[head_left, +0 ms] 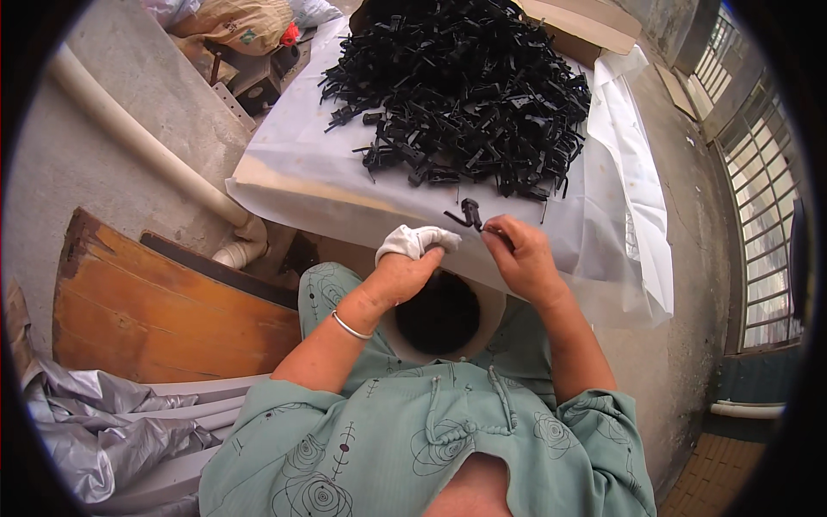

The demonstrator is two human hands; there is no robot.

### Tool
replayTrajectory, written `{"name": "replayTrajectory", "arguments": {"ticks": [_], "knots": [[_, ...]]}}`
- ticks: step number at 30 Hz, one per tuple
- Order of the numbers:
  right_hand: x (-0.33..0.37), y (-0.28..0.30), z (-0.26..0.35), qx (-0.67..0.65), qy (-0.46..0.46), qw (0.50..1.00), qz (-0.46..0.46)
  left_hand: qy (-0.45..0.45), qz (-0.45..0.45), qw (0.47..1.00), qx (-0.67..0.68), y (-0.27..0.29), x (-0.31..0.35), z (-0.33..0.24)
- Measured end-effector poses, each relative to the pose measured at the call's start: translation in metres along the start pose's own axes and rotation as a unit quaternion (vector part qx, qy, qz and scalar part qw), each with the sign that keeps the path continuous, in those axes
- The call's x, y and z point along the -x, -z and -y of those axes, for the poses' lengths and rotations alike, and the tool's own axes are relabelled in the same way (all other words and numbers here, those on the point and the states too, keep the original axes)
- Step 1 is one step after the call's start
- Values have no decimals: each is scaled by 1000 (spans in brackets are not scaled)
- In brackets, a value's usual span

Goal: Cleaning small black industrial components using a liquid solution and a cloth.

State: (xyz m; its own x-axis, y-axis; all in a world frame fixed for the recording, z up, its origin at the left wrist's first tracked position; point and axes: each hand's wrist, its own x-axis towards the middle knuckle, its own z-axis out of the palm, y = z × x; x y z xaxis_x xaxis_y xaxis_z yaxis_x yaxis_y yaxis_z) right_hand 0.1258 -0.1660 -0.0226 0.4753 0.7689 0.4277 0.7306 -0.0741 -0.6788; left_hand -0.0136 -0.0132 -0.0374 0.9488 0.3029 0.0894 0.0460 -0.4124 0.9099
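My right hand (520, 255) pinches a small black plastic part (470, 213) by its end, just above the table's near edge. The part has a thicker head and a thin bent arm pointing left. My left hand (408, 267) is curled, with a white cloth (412, 242) around its fingers, a little left of the part and apart from it. Whether the cloth is a glove, I cannot tell. Beyond both hands lies a large heap of similar black parts (482, 95) on the table. Below my hands, between my knees, stands a pale round bucket (493, 312) with dark contents.
White sheeting (301, 164) covers the table and hangs over its edges. A cardboard box flap (594, 24) rises behind the heap. To the left are a pale pipe (146, 142), a curved wooden board (172, 302) and silvery sheeting (95, 422). Barred windows (762, 207) line the right.
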Motion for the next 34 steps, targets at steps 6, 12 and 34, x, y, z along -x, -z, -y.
{"name": "replayTrajectory", "arguments": {"ticks": [6, 12, 34], "knots": [[16, -10, 11, -103, 70, 992, -14, 86, -22, 911, 403, -9, -2, -20], [17, 0, 40, -40, 30, 999, 3, 54, -89, 903, 416, -20, 1, -24], [21, -29, 26, -267, -157, 950, 25, -157, -135, 957, -205, -23, 12, -41]]}}
